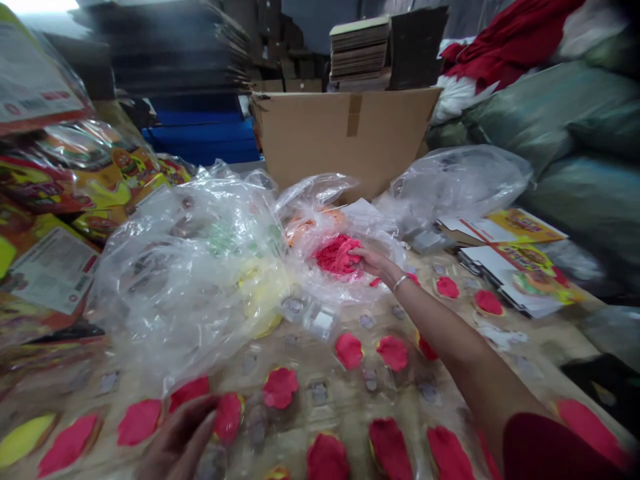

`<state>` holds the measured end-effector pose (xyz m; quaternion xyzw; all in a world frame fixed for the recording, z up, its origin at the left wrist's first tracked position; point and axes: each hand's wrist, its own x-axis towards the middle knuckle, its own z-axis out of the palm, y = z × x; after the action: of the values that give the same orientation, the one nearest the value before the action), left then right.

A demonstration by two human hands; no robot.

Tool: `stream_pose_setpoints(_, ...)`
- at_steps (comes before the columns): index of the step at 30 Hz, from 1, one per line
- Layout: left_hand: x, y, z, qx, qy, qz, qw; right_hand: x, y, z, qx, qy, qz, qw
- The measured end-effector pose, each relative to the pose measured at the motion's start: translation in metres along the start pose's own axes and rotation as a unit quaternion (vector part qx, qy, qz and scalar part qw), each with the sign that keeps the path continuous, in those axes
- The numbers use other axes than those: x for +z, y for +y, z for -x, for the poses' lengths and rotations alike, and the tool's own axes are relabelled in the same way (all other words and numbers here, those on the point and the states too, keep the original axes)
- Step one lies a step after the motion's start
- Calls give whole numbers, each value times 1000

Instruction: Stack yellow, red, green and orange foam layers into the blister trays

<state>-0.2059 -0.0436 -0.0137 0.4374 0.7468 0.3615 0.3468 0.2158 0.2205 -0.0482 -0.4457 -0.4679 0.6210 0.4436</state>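
Observation:
My right hand (369,261) reaches forward into a clear plastic bag (325,283). Its fingers are closed on soft red wavy-edged pieces (336,255) heaped there. At the lower left, my left hand (183,437) is slightly blurred, with thumb and fingers drawn together at the edge of a red wavy-edged piece (229,417) that has a yellow rim under it. Similar red pieces, one of them a nearby flat piece (280,388), lie spread over the table in clear plastic trays. A yellow piece (26,439) lies at the far left.
Large clear bags (190,287) with green and yellow contents cover the table's left middle. Behind stands a cardboard box (345,137). Printed packages (50,267) pile up at the left; printed cards (520,277) lie right. Big green sacks (560,113) rise at the right.

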Motion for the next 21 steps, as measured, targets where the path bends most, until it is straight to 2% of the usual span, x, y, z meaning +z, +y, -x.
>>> stream_pose_setpoints(1, 20, 10, 6, -9, -74, 43, 996, 15, 1, 13, 13, -33, -44, 998)
stream_pose_setpoints(3, 61, 30, 17, -33, -156, 142, 977, 53, 5, 42, 21, -120, -79, 989)
stream_pose_setpoints(6, 107, 49, 19, -76, -189, 350, 914, 112, 13, 85, 38, -255, -63, 964)
stream_pose_setpoints(8, 119, 49, 12, -96, -206, 439, 869, 143, 20, 108, 50, -293, -43, 954)
stream_pose_setpoints(9, 120, 46, 8, -98, -206, 472, 851, 155, 24, 116, 53, -297, -31, 953)
stream_pose_setpoints(11, 111, 37, 5, -95, -192, 506, 836, 174, 33, 124, 54, -290, -11, 955)
stream_pose_setpoints(16, 78, 13, 20, -117, -87, 528, 836, 210, 50, 130, 69, -272, 18, 960)
stream_pose_setpoints(19, 56, -2, 35, -110, -26, 557, 823, 224, 50, 142, 73, -303, 93, 946)
stream_pose_setpoints(21, 32, -17, 44, -95, 16, 555, 826, 223, 48, 150, 73, -312, 149, 935)
